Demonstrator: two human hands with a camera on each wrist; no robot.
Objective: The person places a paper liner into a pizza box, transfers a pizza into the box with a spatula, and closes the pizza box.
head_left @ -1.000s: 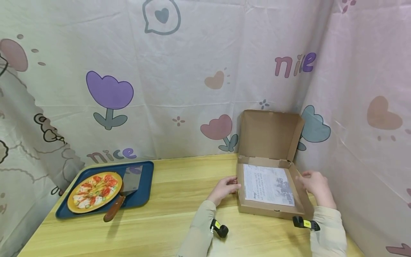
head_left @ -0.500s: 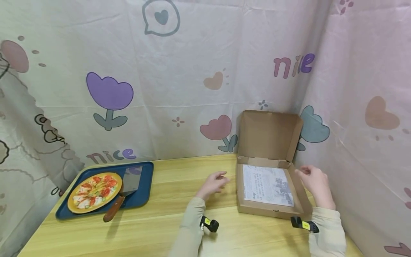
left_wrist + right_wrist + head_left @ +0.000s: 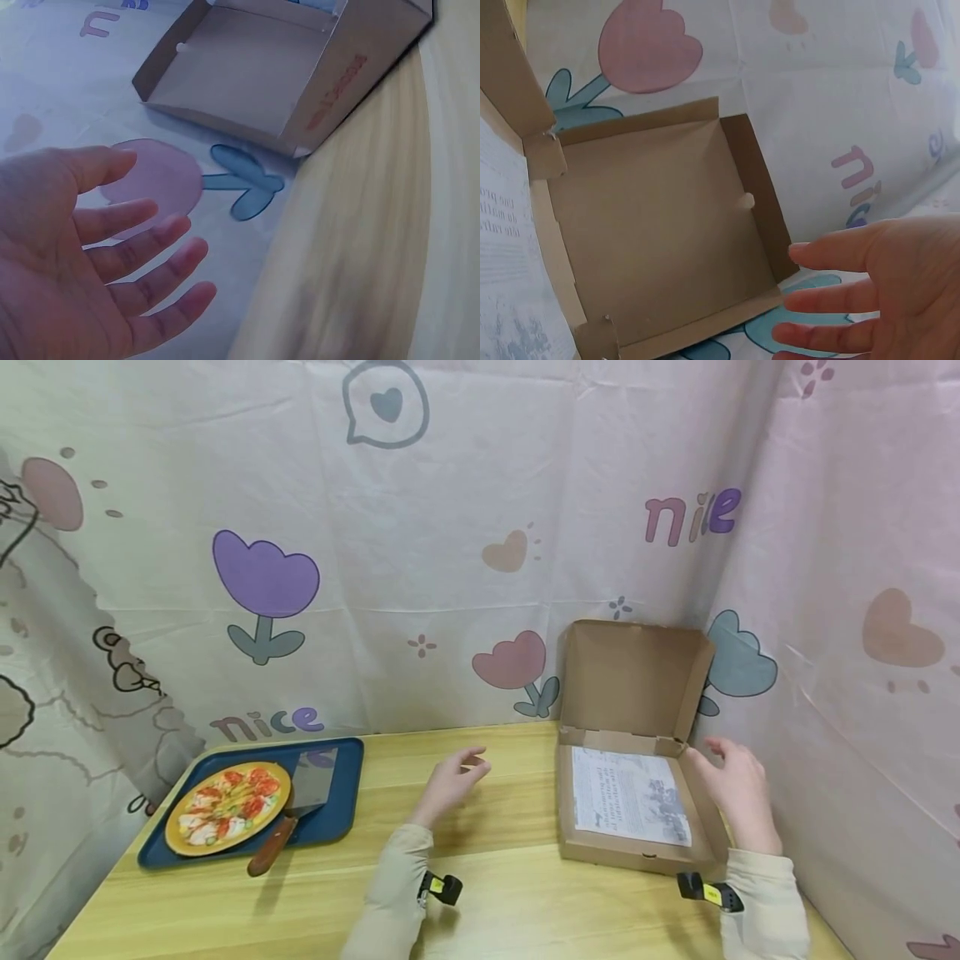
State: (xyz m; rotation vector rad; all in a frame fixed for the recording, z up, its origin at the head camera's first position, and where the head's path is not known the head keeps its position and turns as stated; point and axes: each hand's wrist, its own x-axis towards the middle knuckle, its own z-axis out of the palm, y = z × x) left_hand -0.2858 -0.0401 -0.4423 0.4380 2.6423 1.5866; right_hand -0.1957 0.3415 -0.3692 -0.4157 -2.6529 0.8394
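The person's left hand (image 3: pixel 452 783) hangs over the bench (image 3: pixel 495 902), its fingers loosely parted and curved a little, with nothing between them. The cardboard box (image 3: pixel 615 854) sits to the right of those fingers, apart from them, its lid (image 3: pixel 633 681) tipped up and back against the patterned cloth (image 3: pixel 420 527). Along the box's right wall, near the back corner, is the right hand (image 3: pixel 738 789), its fingers also spread and gripping nothing; I can't tell whether the tips brush the cardboard. Just left of these fingers, down in the base of the box, a printed paper sheet (image 3: pixel 630 797) lies flat. From the left wrist, some red lettering (image 3: pixel 337 91) shows on the outside of the box, beyond the fingertips. Well over to the left of the left fingers is a blue tray (image 3: pixel 343 793), carrying a pizza (image 3: pixel 228 806) with a yellow-orange rim. Between that pizza and the left fingers lies a metal server (image 3: pixel 311 783), its wooden handle (image 3: pixel 273 845) sticking out past the tray's near edge.
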